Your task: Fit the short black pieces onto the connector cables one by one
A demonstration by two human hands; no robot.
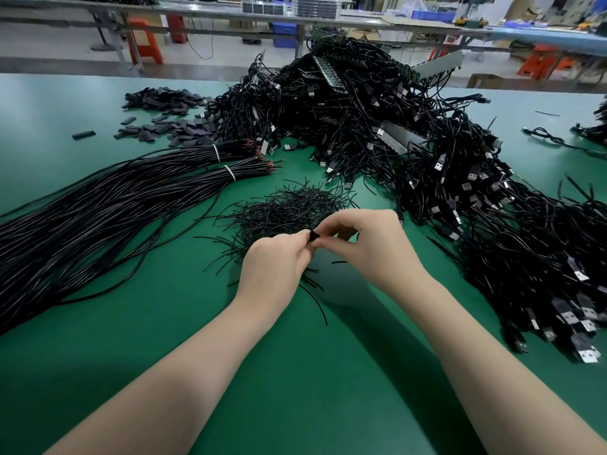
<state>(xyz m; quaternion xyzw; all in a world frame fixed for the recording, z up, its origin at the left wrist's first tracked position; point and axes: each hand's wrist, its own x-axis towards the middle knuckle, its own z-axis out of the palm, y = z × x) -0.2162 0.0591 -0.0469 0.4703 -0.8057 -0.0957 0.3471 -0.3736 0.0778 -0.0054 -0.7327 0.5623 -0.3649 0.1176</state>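
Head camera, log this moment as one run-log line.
left hand: pinches black piece | right hand: pinches same piece | over thin black strands | green table

**Matt green, black sheathing, bright metal**

The table has a smooth, matt green mat. The long cable bundles wear slightly glossy black sheathing, likely plastic. The connector cables end in shiny metal plugs. The flat black pieces look dull, perhaps rubbery.

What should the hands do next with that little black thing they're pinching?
Probably slide it further along. Both the left hand and the right hand pinch one short black piece between their fingertips, above the pile of thin black strands; the cable itself is hidden.
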